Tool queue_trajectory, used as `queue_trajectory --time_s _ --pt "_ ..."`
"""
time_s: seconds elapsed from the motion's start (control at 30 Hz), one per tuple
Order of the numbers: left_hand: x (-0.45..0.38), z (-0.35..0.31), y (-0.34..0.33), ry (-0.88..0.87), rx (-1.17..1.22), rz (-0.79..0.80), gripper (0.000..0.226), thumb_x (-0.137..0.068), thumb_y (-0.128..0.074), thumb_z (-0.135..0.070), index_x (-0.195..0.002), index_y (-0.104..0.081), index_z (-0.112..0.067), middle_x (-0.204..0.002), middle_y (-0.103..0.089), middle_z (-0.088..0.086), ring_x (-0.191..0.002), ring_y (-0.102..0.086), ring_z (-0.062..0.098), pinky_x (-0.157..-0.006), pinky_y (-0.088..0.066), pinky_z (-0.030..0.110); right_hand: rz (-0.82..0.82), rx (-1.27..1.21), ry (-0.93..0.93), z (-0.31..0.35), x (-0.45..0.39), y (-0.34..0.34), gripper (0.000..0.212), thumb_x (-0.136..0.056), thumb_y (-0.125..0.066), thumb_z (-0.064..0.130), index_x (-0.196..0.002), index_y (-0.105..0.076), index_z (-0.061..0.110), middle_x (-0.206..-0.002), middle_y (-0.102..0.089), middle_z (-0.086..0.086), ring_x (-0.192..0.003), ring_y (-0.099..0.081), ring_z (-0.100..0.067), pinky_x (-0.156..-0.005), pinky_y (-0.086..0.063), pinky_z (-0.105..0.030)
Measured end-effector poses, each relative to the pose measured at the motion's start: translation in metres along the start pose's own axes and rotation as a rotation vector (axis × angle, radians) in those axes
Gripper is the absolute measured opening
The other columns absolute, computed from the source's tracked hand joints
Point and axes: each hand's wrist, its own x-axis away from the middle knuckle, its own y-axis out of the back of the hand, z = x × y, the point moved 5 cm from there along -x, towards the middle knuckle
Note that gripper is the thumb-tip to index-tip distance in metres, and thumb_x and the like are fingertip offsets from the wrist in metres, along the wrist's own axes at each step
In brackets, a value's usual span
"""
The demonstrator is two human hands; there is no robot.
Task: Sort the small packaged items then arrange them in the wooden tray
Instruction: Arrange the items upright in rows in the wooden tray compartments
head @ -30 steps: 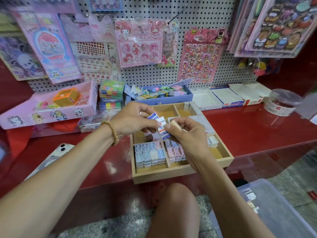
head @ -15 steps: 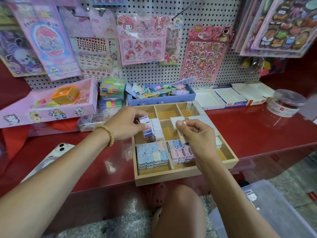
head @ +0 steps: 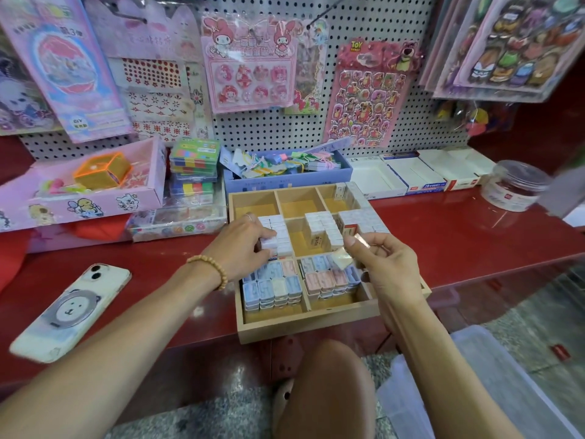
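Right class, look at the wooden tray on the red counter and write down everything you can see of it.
The wooden tray is a shallow box of pale wood, split by thin dividers into compartments. It sits flat at the red counter's front edge. The back row looks mostly bare; the middle row holds white packets; the two front compartments hold pastel cases. The left hand grips packets in the middle-left compartment. The right hand hangs above its right side.

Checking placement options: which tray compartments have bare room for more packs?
The wooden tray has three bare back cells behind the white packs. The front cells of pastel packs are crowded, with thin strips by the front wall.
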Motion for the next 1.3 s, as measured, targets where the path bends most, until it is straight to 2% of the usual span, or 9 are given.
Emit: queue_trajectory --time_s 0.13,0.3,0.43,0.6,0.7,0.87,1.0,1.17,1.3 --pt "0.001 0.001 0.000 0.011 0.053 -0.001 0.047 -0.092 -0.064 -0.030 -0.135 -0.055 -0.016 -0.103 -0.047 -0.003 -0.089 -0.044 0.010 -0.082 -0.034 0.022 -0.007 0.009 -0.011 -0.007 0.000 0.004 0.018 -0.080 -0.080 0.013 -0.091 -0.067 0.006 -0.051 -0.058 0.007 -0.044 -0.052 -0.004 -0.049 -0.045 -0.019" --pt "0.004 0.004 0.009 -0.001 0.175 -0.115 0.016 -0.083 -0.075 -0.020 -0.098 -0.073 -0.015 -0.094 -0.059 -0.006 -0.079 -0.061 0.010 -0.084 -0.054 0.033 0.036 -0.171 -0.098 -0.009 0.001 0.002 0.017 -0.079 -0.075 -0.005 -0.083 -0.061 0.003 -0.059 -0.068 -0.007 -0.052 -0.067 -0.015 -0.052 -0.055 -0.020" --pt "0.004 0.004 0.002 0.002 0.142 -0.123 0.018 -0.080 -0.079 -0.021 -0.096 -0.077 -0.013 -0.084 -0.056 -0.012 -0.078 -0.059 0.009 -0.087 -0.051 0.030 0.062 -0.207 -0.152 -0.008 0.006 -0.001 0.019 -0.079 -0.072 -0.012 -0.086 -0.059 0.000 -0.077 -0.070 -0.019 -0.064 -0.073 -0.023 -0.058 -0.059 -0.023" --pt "0.007 -0.001 0.004 -0.040 0.035 -0.074 0.026 -0.091 -0.062 -0.029 -0.080 -0.078 -0.012 -0.076 -0.064 -0.007 -0.076 -0.054 0.001 -0.080 -0.046 0.028 0.062 -0.116 -0.122 -0.002 0.011 0.003 0.018 -0.079 -0.077 -0.001 -0.082 -0.062 0.009 -0.064 -0.070 -0.003 -0.055 -0.067 -0.011 -0.042 -0.046 -0.019" --pt "0.006 -0.011 0.017 0.000 -0.017 -0.189 0.022 -0.091 -0.061 -0.036 -0.089 -0.077 -0.021 -0.083 -0.068 -0.010 -0.080 -0.060 0.007 -0.079 -0.052 0.030 0.062 -0.100 -0.112 -0.002 0.013 0.003 0.019 -0.077 -0.079 0.002 -0.081 -0.062 0.010 -0.062 -0.068 0.002 -0.049 -0.057 -0.007 -0.038 -0.039 -0.019" --pt "0.004 -0.057 0.012 0.052 0.803 -0.020 0.020 -0.087 -0.070 -0.013 -0.106 -0.068 -0.018 -0.093 -0.071 0.004 -0.070 -0.072 0.018 -0.060 -0.057 0.026 0.075 -0.152 -0.113 -0.002 0.015 -0.002 0.018 -0.077 -0.078 0.003 -0.082 -0.062 0.011 -0.063 -0.068 0.004 -0.050 -0.055 -0.006 -0.042 -0.039 -0.019" --pt "0.000 -0.078 0.018 0.037 1.079 0.040 0.022 -0.086 -0.064 0.006 -0.102 -0.069 -0.008 -0.090 -0.070 0.013 -0.068 -0.071 0.021 -0.057 -0.057 0.023 0.074 -0.203 -0.086 0.002 0.013 0.001 0.019 -0.069 -0.079 0.008 -0.080 -0.064 0.011 -0.064 -0.069 0.000 -0.050 -0.055 -0.009 -0.045 -0.041 -0.020" --pt "-0.009 -0.093 0.016 -0.033 0.970 0.106 0.026 -0.079 -0.074 0.003 -0.100 -0.071 -0.013 -0.098 -0.067 0.015 -0.064 -0.069 0.019 -0.060 -0.055 0.020 0.110 -0.212 -0.075 0.002 0.010 -0.001 0.014 -0.079 -0.075 0.002 -0.085 -0.064 0.008 -0.065 -0.069 -0.001 -0.051 -0.058 -0.008 -0.047 -0.045 -0.019" --pt "-0.027 -0.084 0.025 -0.013 0.749 -0.006 0.031 -0.075 -0.080 -0.004 -0.099 -0.070 -0.021 -0.099 -0.068 0.007 -0.073 -0.069 0.022 -0.069 -0.059 0.029 0.077 0.048 -0.008 0.002 0.002 0.015 0.009 -0.088 -0.072 0.004 -0.096 -0.068 0.008 -0.073 -0.069 -0.005 -0.059 -0.060 -0.010 -0.054 -0.051 -0.023"
